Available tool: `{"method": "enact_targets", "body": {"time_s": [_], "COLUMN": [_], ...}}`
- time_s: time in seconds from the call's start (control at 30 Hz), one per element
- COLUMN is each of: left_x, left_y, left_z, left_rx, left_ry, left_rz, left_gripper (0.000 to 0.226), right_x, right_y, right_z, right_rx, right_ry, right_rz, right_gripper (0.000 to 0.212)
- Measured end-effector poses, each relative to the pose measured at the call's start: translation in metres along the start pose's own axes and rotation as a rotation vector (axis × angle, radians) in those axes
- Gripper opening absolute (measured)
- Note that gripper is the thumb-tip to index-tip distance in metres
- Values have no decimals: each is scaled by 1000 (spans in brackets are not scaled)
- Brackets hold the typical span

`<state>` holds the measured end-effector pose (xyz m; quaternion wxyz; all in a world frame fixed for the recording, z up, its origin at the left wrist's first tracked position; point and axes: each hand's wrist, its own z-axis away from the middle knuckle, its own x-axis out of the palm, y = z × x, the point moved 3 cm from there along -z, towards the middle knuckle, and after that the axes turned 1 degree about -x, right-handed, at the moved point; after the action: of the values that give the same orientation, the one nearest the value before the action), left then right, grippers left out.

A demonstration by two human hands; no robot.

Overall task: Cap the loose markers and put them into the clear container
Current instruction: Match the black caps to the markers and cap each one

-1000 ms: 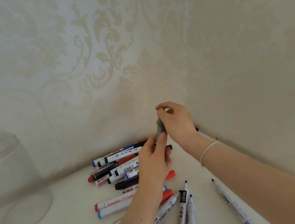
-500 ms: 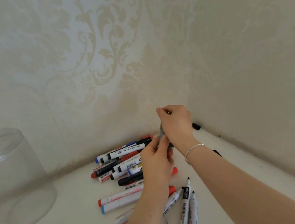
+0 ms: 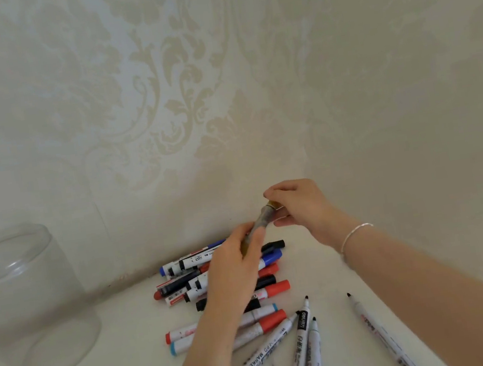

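Above the pile, grey marker (image 3: 262, 218) slanting up-right, left hand (image 3: 236, 264) gripping barrel, right hand (image 3: 299, 205) pinching top.

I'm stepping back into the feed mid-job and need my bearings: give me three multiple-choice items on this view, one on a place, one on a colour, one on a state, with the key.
1. Where does the clear container stand?
A. Left of the marker pile
B. Right of the pile
C. On top of the pile

2. What colour is the bracelet on the right wrist?
A. Red
B. Silver
C. Black

3. What is the state of the grey marker?
A. Lying on the table
B. Inside the container
C. Held up between both hands

Key:
1 A, it stands at the left edge, apart from the marker pile.
2 B, a thin silver band shows on the wrist.
3 C, the left hand holds its lower end and the right hand its top end, above the pile.
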<state>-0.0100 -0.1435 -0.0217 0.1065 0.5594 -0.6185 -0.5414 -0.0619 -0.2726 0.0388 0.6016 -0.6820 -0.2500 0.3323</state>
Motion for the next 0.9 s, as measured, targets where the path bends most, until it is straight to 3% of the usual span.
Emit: {"method": "enact_targets", "body": {"time_s": [0.07, 0.13, 0.2, 0.3, 0.4, 0.53, 0.67, 0.9], "left_x": [-9, -19, -29, -38, -39, -38, -38, -34], "left_y": [-1, -9, -21, -34, -40, -44, -47, -43], "left_z": [-2, -6, -11, -15, -17, -18, -18, -17], "left_rx": [82, 117, 106, 30, -29, -64, -78, -18], "left_ry": [-26, -55, -58, -35, -44, -40, -66, -38], "left_rz": [-243, -349, -471, -621, -652, -640, -674, -607], "left_gripper": [31, 33, 37, 37, 38, 40, 36, 30], "right_x": [-16, -39, -65, -89, -92, -83, -72, -61], "right_y": [4, 11, 22, 50, 77, 88, 89, 70], "right_z": [2, 1, -5, -5, 2, 10, 8, 12], "right_rx": [44, 45, 51, 263, 431, 263, 136, 181], "right_ry": [-44, 28, 95, -36, -152, -98, -83, -99], "right_rz": [-1, 135, 499, 1007, 1048, 1164, 975, 430], "right_gripper": [10, 15, 21, 34, 41, 34, 19, 8]}}
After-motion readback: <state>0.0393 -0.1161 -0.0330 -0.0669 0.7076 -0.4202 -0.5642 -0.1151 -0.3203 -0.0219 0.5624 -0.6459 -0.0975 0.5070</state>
